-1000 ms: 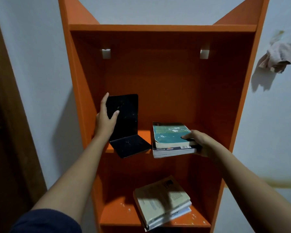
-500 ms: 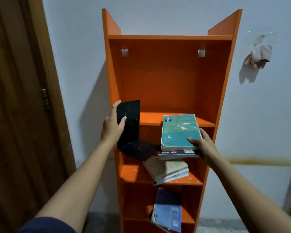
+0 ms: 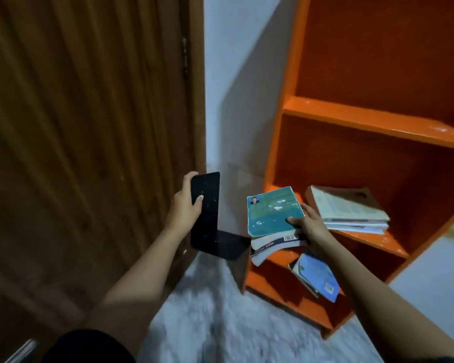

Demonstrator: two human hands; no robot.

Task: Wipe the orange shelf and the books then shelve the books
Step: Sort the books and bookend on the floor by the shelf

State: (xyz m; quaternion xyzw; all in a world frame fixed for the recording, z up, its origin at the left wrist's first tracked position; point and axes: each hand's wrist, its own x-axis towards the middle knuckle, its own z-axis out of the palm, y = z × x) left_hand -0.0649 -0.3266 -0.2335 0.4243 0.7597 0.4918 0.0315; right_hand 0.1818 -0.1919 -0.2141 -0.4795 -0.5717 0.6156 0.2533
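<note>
The orange shelf (image 3: pixel 372 119) fills the right of the view, its upper compartment bare. My left hand (image 3: pixel 185 206) grips the upright plate of a black L-shaped bookend (image 3: pixel 207 218), held in the air left of the shelf. My right hand (image 3: pixel 311 226) holds a small stack of books (image 3: pixel 273 213), teal cover on top, in front of the shelf's left edge. A pile of pale books (image 3: pixel 349 209) lies on a lower board. A blue book (image 3: pixel 317 276) leans on the bottom board.
A brown wooden door (image 3: pixel 89 127) stands on the left, with a strip of white wall (image 3: pixel 236 74) between it and the shelf. Grey mottled floor (image 3: pixel 220 310) lies below my arms.
Both hands came away from the shelf and dropped lower and leftward, carrying the bookend and the book stack. The view swung down and left, bringing the door and floor into sight.
</note>
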